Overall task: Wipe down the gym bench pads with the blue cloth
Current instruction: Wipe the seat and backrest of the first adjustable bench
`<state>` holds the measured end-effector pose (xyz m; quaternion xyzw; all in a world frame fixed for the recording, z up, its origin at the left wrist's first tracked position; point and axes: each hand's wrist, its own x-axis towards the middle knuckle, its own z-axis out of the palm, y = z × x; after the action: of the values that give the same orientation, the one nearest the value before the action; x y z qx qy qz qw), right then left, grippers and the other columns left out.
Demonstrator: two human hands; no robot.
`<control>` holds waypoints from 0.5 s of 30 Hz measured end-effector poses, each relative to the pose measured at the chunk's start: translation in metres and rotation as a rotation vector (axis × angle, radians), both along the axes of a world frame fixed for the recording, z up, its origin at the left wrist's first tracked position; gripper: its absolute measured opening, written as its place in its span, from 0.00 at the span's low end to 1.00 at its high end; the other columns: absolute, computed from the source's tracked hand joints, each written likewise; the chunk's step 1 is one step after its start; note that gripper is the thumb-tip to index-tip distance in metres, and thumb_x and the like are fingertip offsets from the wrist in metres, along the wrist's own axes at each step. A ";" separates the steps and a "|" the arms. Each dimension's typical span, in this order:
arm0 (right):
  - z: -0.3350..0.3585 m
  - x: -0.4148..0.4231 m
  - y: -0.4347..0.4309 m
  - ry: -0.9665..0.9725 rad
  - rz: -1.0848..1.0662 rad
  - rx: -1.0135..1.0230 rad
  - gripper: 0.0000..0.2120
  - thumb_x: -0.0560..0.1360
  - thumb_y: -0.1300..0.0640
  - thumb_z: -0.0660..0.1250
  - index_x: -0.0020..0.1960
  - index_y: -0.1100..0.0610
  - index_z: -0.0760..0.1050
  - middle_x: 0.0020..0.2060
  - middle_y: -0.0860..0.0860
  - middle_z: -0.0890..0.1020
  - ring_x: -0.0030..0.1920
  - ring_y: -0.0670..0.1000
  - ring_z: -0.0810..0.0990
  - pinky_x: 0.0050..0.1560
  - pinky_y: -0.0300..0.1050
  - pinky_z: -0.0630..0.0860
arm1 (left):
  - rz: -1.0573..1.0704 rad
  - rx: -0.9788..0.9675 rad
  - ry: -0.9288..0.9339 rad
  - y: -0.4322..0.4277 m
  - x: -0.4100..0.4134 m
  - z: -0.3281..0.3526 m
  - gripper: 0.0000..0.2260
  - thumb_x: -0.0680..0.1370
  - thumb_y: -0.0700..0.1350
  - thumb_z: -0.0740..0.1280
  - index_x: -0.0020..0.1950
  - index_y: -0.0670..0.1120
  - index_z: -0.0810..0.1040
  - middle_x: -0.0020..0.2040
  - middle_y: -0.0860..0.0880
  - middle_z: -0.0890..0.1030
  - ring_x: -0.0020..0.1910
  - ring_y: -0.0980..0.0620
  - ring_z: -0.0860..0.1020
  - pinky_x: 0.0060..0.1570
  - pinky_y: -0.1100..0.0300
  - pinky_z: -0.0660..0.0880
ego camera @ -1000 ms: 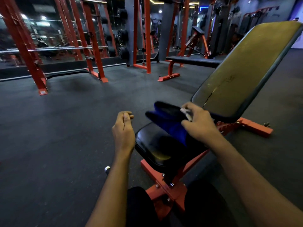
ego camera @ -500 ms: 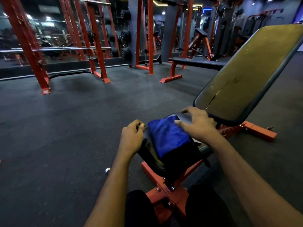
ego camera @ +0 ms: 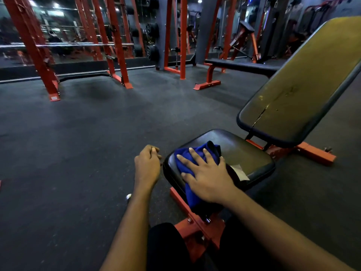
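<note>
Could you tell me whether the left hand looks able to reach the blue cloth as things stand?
Probably yes. The left hand hovers curled and empty beside the seat pad, with nothing between it and the blue cloth; only the right hand, pressed flat on the cloth, covers part of it.

A crumpled blue microfibre cloth [ego camera: 192, 194] lies on the black padded seat surface [ego camera: 244, 153]; it drapes over the near edge. The cracked, yellowed back pad [ego camera: 302, 90] inclines upward behind.
</note>
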<state>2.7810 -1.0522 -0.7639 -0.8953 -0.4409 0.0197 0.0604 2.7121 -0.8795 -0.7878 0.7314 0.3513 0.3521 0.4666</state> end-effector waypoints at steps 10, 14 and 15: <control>0.004 0.083 0.031 0.092 -0.092 0.012 0.27 0.79 0.39 0.47 0.77 0.35 0.52 0.81 0.47 0.49 0.80 0.54 0.46 0.76 0.68 0.46 | 0.011 -0.048 0.005 -0.013 -0.005 0.002 0.12 0.82 0.43 0.57 0.42 0.51 0.75 0.41 0.46 0.83 0.42 0.46 0.83 0.43 0.47 0.81; -0.005 0.050 -0.020 0.011 -0.197 0.093 0.26 0.81 0.42 0.52 0.78 0.35 0.52 0.80 0.44 0.51 0.80 0.54 0.49 0.76 0.64 0.50 | -0.017 -0.022 -0.011 -0.014 -0.007 -0.002 0.13 0.82 0.44 0.57 0.41 0.52 0.76 0.40 0.45 0.82 0.41 0.47 0.82 0.45 0.43 0.81; -0.004 0.032 -0.019 -0.024 -0.186 0.093 0.26 0.81 0.42 0.52 0.78 0.35 0.51 0.80 0.44 0.51 0.80 0.55 0.49 0.76 0.65 0.49 | -0.014 -0.023 -0.020 -0.012 -0.006 -0.004 0.13 0.82 0.45 0.57 0.41 0.53 0.76 0.40 0.45 0.82 0.41 0.47 0.82 0.44 0.43 0.81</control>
<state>2.8132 -1.0707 -0.7682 -0.9288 -0.3569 -0.0174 0.0981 2.7065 -0.8911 -0.7916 0.7248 0.3456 0.3522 0.4809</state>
